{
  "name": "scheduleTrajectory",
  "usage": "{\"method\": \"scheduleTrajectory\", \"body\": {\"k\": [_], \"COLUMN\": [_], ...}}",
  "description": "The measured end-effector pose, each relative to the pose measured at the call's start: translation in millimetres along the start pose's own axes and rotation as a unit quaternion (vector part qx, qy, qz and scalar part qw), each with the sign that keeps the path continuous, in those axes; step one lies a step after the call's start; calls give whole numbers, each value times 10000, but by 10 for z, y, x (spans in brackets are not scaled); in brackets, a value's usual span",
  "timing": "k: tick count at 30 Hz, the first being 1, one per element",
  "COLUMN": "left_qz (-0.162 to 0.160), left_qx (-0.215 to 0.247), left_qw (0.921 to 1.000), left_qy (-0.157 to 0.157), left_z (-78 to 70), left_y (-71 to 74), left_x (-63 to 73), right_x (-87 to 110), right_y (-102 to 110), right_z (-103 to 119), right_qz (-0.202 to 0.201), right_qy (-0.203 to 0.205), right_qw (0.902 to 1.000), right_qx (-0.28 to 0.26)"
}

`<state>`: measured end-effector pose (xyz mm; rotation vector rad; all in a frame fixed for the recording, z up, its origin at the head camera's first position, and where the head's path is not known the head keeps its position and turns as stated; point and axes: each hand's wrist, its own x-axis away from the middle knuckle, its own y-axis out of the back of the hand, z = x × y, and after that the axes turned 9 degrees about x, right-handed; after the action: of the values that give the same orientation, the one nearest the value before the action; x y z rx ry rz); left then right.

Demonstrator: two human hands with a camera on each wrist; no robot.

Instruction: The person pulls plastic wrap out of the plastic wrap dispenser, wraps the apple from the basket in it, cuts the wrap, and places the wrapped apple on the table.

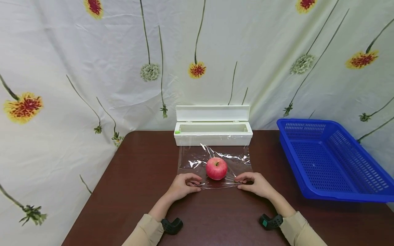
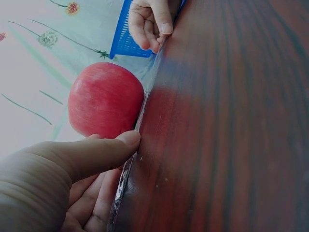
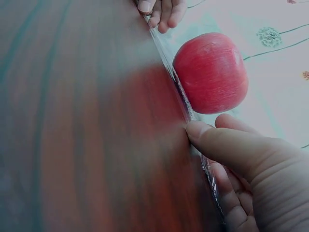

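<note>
A red apple [image 1: 216, 168] sits on a sheet of clear plastic wrap [image 1: 191, 160] that stretches from a white wrap dispenser box [image 1: 213, 139] toward the person. At the wrap's near left corner, my left hand [image 1: 184, 186] pinches the edge between thumb and fingers. My right hand [image 1: 256, 184] pinches the near right corner the same way. In the left wrist view the thumb [image 2: 129, 138] presses on the wrap's edge beside the apple [image 2: 105, 99]. The right wrist view shows the other thumb [image 3: 199, 131] on that same edge.
The dispenser's lid [image 1: 213, 113] stands raised at the back of the dark wooden table [image 1: 144, 164]. A blue plastic basket [image 1: 320, 160] is on the right side. Behind the table hangs a white flowered cloth [image 1: 123, 51].
</note>
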<state>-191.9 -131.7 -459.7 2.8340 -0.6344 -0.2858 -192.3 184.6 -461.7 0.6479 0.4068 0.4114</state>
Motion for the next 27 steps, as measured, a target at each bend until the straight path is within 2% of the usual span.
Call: {"method": "scheduleTrajectory", "body": {"k": [6,8,14,17,21,27], "left_qz": [-210,-282,-429,-470,-498,-493], "left_qx": [-265,-381,-981,-1205,-1274,-1318], "left_qw": [9993,9986,9926,9895,9883,9869], "left_qy": [-168,-253,-577,-648,-667,-785], "left_z": [275,306,307,287,278,287], "left_y": [-11,-16,-52,-73,-83,-86], "left_x": [-54,-60,-56,-53,-51,-58], "right_x": [-5,-5,-3,-8,-17,-15], "right_y": [-14,-18,-53,-109,-177,-194], "right_z": [15,28,32,-98,-301,-366], "right_qz": [-91,-129,-360,-520,-684,-937], "right_qy": [-27,-62,-79,-66,-96,-45], "right_qw": [9998,9996,9986,9978,9966,9950], "right_qx": [166,227,391,413,452,346]}}
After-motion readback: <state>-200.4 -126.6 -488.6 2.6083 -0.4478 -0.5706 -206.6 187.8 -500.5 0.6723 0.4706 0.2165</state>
